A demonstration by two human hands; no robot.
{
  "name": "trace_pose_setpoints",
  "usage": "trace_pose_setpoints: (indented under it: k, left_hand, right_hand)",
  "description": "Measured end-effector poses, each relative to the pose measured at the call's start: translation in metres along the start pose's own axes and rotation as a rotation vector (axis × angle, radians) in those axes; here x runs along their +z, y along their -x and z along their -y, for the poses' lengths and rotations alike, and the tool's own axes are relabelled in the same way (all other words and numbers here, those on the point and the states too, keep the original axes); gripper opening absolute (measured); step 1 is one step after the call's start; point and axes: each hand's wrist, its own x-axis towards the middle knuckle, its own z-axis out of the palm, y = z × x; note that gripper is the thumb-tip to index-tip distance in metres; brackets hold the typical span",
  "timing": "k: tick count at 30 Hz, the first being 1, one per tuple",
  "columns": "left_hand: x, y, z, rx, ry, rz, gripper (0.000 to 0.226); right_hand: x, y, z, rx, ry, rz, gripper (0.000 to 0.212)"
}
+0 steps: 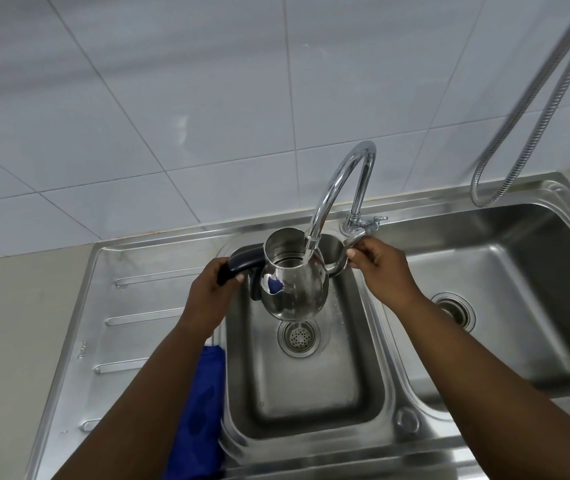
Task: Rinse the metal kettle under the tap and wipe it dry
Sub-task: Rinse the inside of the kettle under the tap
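The back wall is faced with large pale blue-grey glazed tiles [207, 81] with thin light grout lines; soft, diffuse light leaves a dull sheen on them. Below at the left lies a plain beige desk [17, 323], and beside it a brushed stainless steel sink unit [131, 306] with a ribbed drainboard and two basins. A ribbed flexible metal hose [483, 204] hangs looped at the upper right, above the right basin's [519, 306] rear rim.
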Motion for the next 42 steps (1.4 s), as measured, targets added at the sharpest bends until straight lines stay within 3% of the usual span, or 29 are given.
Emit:
trace_pose_setpoints:
  k: [13, 19, 34, 38, 42]
  left_hand:
    - [0.000, 0.000, 0.003, 0.006, 0.014, 0.007, 0.024]
    - [0.000, 0.001, 0.004, 0.003, 0.009, 0.004, 0.023]
    - [0.005, 0.001, -0.001, -0.007, 0.033, 0.003, 0.022]
    - [0.010, 0.002, -0.004, -0.008, 0.033, 0.002, 0.023]
    - [0.013, 0.002, -0.007, 0.005, 0.030, 0.011, 0.023]
  right_hand:
    - [-0.002, 0.005, 0.004, 0.018, 0.009, -0.006, 0.033]
    - [-0.001, 0.004, 0.006, 0.011, -0.012, 0.001, 0.009]
    - [-0.006, 0.002, 0.005, 0.019, 0.003, -0.020, 0.009]
    - [-0.008, 0.000, 0.002, 0.039, -0.003, -0.035, 0.024]
    - [-0.011, -0.002, -0.001, 0.047, -0.012, -0.040, 0.017]
